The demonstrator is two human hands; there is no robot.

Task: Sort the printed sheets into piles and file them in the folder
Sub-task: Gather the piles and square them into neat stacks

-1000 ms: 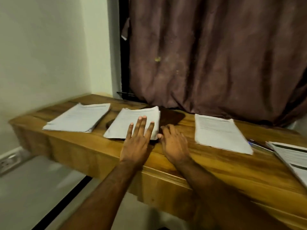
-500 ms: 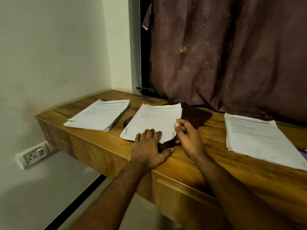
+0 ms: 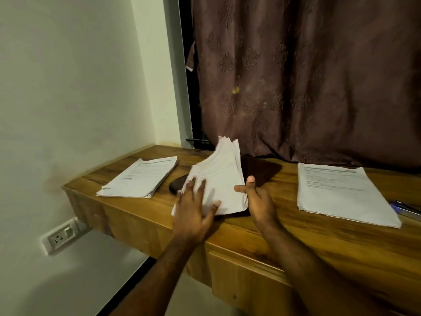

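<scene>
Three piles of printed sheets lie along a wooden desk (image 3: 307, 238). The left pile (image 3: 141, 176) and the right pile (image 3: 337, 190) lie flat. The middle pile (image 3: 223, 169) sits on a dark brown folder (image 3: 262, 172), and its far end is bent up off the folder. My left hand (image 3: 193, 213) presses its spread fingers on the near left part of this pile. My right hand (image 3: 259, 201) holds the pile's right edge, index finger on top and thumb raised beside it. Most of the folder is hidden under the sheets.
A brown curtain (image 3: 296, 76) hangs just behind the desk. A blue pen (image 3: 405, 208) lies at the right edge of view beside the right pile. A wall socket (image 3: 61, 236) sits below the desk's left end, and a white wall closes off the left side.
The middle pile lay flat on the folder; now its far end is lifted and curled up. My right hand has taken the pile's right edge, and my left hand slid further onto the sheets.
</scene>
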